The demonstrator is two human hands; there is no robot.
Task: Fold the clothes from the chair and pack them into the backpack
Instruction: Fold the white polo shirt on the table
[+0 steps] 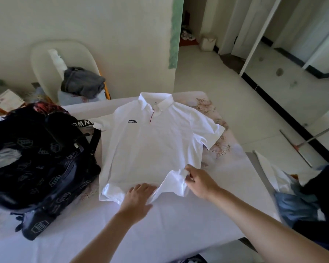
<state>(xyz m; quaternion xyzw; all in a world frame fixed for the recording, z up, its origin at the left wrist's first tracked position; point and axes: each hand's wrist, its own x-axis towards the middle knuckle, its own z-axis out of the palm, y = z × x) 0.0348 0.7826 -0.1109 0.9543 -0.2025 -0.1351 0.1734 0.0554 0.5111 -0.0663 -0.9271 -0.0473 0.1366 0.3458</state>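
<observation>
One white polo shirt [150,149], flat on the table [179,224]
Dark chest logo, red placket trim; left hand [139,198] presses its hem flat, right hand [199,183] pinches bunched hem. One dark backpack [38,162] just beside it, one grey garment [84,84] on the chair [44,59]

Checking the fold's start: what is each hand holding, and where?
The right hand pinches the white polo shirt at its bunched lower hem corner; the left hand only presses on the hem.
</observation>
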